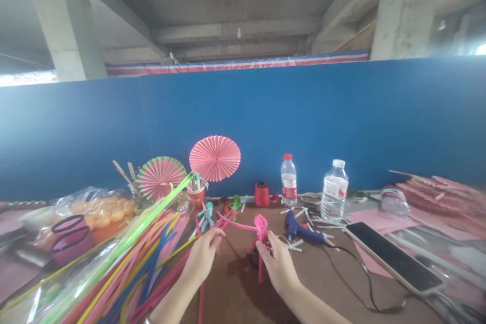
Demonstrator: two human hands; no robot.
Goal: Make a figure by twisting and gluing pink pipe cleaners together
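Observation:
A pink figure of bent fuzzy stems (260,225), with a looped top, stands upright near the middle of the brown table (235,293). My right hand (279,262) grips its body from the right, fingers closed round it. One long pink stem reaches left from just under the loop, above my left hand. My left hand (207,250) has its thumb and fingertips together near that stem's far end; whether anything is between them is too small to tell. Behind it are a teal stem figure (207,216) and a green one (235,203).
Colored stems (152,263) fill the left side. A blue glue gun (304,230), its cord and a phone (393,255) lie right. Two bottles (289,187) (334,192), a red thread spool (261,195) and paper fans (215,158) stand behind, before a blue partition (266,111).

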